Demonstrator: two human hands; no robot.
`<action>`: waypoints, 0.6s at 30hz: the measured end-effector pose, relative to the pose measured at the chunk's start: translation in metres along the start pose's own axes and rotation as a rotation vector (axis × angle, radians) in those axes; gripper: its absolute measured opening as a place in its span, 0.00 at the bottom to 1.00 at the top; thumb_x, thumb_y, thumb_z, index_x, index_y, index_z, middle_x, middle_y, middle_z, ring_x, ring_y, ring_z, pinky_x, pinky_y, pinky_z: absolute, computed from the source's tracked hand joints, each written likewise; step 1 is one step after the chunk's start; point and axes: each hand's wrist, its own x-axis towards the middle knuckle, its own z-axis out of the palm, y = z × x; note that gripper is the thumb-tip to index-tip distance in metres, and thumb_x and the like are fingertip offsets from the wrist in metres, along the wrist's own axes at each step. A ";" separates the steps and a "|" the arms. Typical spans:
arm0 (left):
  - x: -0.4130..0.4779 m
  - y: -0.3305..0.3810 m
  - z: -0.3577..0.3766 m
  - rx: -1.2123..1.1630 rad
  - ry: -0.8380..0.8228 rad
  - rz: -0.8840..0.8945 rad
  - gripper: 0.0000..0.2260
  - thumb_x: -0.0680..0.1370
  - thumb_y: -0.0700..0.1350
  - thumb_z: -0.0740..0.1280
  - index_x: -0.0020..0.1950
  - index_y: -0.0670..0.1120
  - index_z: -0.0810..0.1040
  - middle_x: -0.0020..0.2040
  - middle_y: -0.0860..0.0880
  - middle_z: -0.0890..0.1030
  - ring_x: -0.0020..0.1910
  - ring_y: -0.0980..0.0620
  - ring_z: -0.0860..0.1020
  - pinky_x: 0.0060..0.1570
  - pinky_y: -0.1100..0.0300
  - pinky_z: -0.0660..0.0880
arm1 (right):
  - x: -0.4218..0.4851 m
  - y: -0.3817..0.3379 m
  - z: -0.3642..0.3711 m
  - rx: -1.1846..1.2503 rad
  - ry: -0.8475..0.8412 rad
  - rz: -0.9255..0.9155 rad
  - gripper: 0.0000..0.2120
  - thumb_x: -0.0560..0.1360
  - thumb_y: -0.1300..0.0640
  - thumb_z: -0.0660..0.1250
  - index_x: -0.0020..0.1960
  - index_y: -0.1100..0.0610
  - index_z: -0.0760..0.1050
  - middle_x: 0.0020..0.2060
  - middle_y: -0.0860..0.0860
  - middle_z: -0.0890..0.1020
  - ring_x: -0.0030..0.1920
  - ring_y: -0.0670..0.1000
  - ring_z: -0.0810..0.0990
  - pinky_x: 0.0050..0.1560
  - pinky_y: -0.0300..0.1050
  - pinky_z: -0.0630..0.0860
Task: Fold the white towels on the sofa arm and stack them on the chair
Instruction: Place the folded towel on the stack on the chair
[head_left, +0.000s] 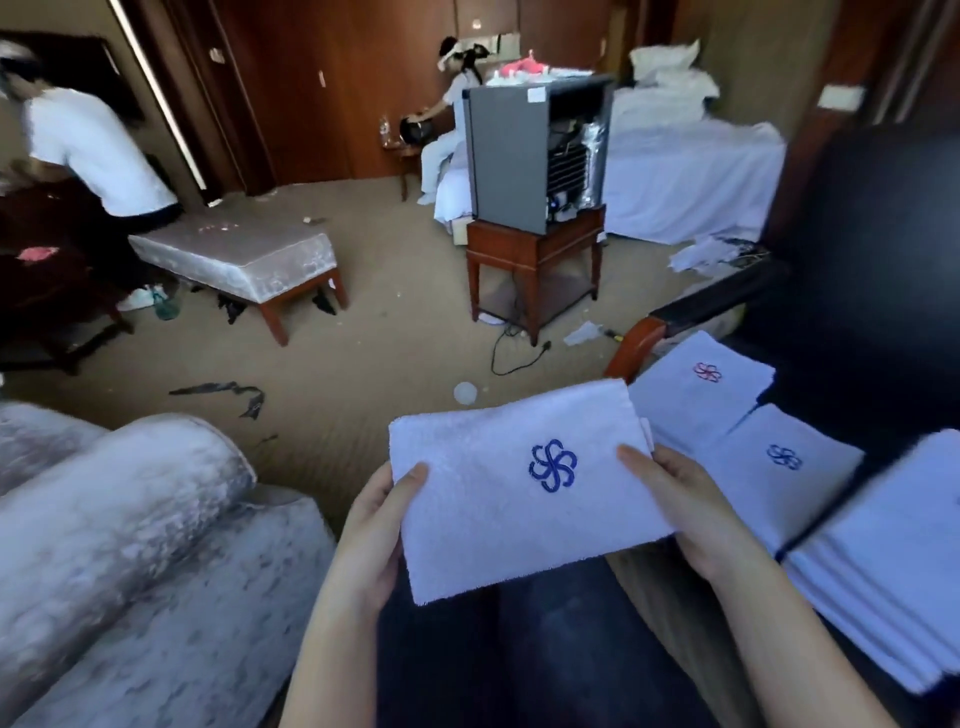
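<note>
The folded towel is held level in mid-air at the centre of the view. The left hand grips its 9 o'clock edge and the right hand its 3 o'clock edge. Each thumb presses on top while the fingers curl underneath, mostly hidden, so both hands pinch the cloth. This two-sided hold probably keeps the soft layers flat and square for carrying. The towel is thick white terry, a neat rectangle with a blue embroidered pinwheel emblem facing up. From the towel, the dark chair stands at 2 o'clock. It already bears a red-emblem towel, a blue-emblem towel and a taller stack. The rounded sofa arm, in silvery crushed fabric, lies at 9 o'clock.
</note>
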 end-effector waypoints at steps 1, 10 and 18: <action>0.003 -0.001 0.013 0.001 -0.039 -0.003 0.14 0.78 0.52 0.66 0.62 0.51 0.79 0.58 0.48 0.83 0.58 0.46 0.81 0.60 0.43 0.75 | -0.007 0.002 -0.011 0.012 0.053 -0.002 0.13 0.76 0.49 0.68 0.54 0.57 0.81 0.47 0.52 0.86 0.47 0.52 0.85 0.47 0.46 0.78; 0.016 -0.016 0.106 0.039 -0.282 -0.117 0.16 0.75 0.54 0.69 0.62 0.54 0.78 0.57 0.52 0.83 0.56 0.50 0.82 0.59 0.47 0.76 | -0.068 0.017 -0.094 0.070 0.387 0.039 0.14 0.77 0.50 0.67 0.53 0.61 0.80 0.46 0.55 0.86 0.47 0.57 0.85 0.53 0.56 0.80; 0.029 -0.036 0.159 0.064 -0.414 -0.211 0.12 0.78 0.49 0.68 0.61 0.52 0.79 0.56 0.51 0.84 0.56 0.50 0.82 0.60 0.47 0.75 | -0.092 0.035 -0.131 0.071 0.508 0.097 0.18 0.76 0.46 0.67 0.51 0.62 0.79 0.47 0.56 0.85 0.49 0.59 0.84 0.60 0.63 0.76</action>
